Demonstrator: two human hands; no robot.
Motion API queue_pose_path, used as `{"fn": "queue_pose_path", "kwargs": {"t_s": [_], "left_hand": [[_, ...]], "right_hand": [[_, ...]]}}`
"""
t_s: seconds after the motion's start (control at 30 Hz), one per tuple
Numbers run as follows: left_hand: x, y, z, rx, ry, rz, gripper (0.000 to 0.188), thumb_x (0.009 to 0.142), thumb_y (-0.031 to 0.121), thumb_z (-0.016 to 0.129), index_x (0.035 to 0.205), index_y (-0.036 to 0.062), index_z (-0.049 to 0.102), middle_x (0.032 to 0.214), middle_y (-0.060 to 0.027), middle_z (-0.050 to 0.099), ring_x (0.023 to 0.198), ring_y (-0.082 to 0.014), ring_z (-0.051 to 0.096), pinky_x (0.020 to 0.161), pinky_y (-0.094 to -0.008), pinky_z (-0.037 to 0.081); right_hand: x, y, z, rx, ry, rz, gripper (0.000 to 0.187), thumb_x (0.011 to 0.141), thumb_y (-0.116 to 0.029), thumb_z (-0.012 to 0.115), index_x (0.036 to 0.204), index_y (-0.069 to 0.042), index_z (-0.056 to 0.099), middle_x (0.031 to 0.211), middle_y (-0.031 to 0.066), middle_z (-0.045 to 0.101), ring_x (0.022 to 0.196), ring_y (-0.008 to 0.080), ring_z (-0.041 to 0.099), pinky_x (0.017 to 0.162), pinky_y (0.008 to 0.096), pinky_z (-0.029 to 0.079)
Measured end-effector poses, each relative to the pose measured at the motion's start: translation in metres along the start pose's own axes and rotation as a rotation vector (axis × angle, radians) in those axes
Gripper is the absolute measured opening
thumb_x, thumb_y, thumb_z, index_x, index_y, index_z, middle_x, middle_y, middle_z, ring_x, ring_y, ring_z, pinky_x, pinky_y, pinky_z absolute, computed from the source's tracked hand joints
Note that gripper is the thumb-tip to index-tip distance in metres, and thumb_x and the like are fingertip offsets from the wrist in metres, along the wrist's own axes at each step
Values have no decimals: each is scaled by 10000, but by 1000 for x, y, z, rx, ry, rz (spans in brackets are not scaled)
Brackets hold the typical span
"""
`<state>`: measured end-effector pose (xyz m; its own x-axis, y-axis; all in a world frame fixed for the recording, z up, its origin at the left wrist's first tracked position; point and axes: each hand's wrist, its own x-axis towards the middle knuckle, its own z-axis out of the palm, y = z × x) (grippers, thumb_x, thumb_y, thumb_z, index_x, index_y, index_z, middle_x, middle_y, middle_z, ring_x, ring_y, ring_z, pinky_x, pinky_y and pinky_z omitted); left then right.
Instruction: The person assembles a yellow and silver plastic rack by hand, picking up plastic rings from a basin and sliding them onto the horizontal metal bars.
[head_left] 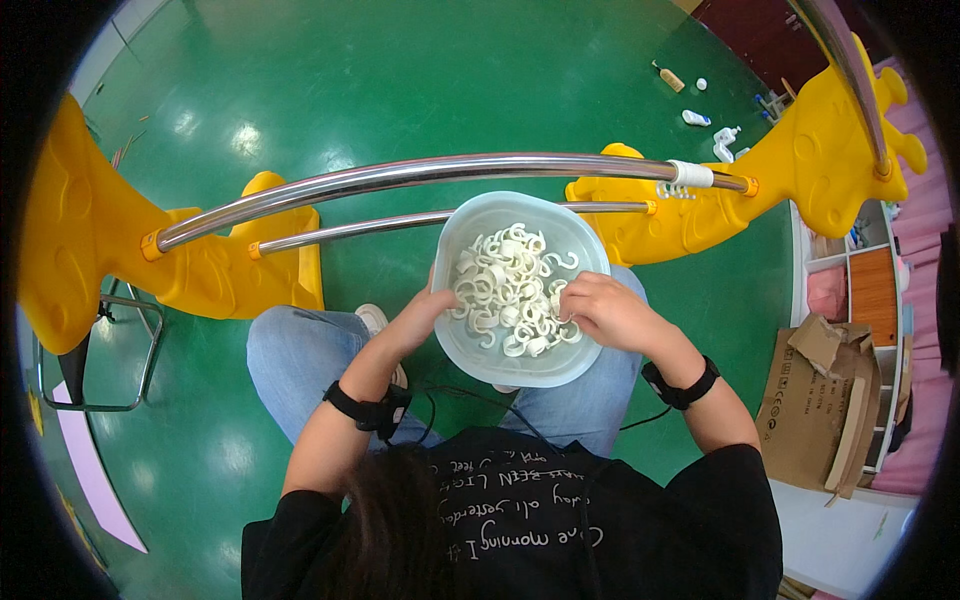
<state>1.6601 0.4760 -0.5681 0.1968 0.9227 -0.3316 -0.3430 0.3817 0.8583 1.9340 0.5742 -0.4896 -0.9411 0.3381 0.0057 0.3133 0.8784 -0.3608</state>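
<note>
Heaped in a pale basin (pixel 540 374), in front of the body: white open rings (pixel 505 278). At the basin's left rim, left hand (pixel 428 314) with grip closed over the edge; inside the basin's right side, right hand (pixel 608 308) with fingers bent among the rings, grip impossible to judge as full or empty. Beyond the basin, steel rail (pixel 430 168) between yellow supports (pixel 190 275), ringed by a white band (pixel 692 175). Nearer than the basin, black shirt (pixel 660 520) with white lettering; well to the basin's right, brown carton (pixel 810 420) printed with dark words and symbols.
</note>
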Motion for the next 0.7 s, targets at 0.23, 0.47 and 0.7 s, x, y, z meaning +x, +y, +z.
{"fn": "queue_pose_path", "kwargs": {"t_s": [0.23, 0.47, 0.7], "left_hand": [[2, -8, 3, 19, 128, 94, 400, 809, 204, 505, 1145, -9, 546, 1020, -49, 611, 916, -136, 554, 825, -258, 424], [5, -9, 1, 46, 128, 99, 372, 806, 208, 505, 1093, -18, 575, 982, -55, 623, 885, -134, 564, 801, -255, 430], [3, 2, 0, -42, -6, -18, 737, 775, 129, 475, 1421, 13, 140, 1350, -145, 360, 1234, -222, 356, 1035, -311, 282]], "right_hand": [[-4, -9, 1, -64, -193, 69, 223, 658, -109, 714, 855, -69, 618, 839, 53, 591, 878, 261, 548, 795, 371, 446], [-4, -6, -6, -15, -169, 86, 218, 692, -91, 695, 898, -66, 628, 840, 80, 612, 829, 266, 579, 770, 359, 466], [-14, 30, -59, 668, 655, 342, 193, 895, -87, 562, 1071, -19, 598, 945, 32, 611, 825, 118, 574, 745, 253, 474]]}}
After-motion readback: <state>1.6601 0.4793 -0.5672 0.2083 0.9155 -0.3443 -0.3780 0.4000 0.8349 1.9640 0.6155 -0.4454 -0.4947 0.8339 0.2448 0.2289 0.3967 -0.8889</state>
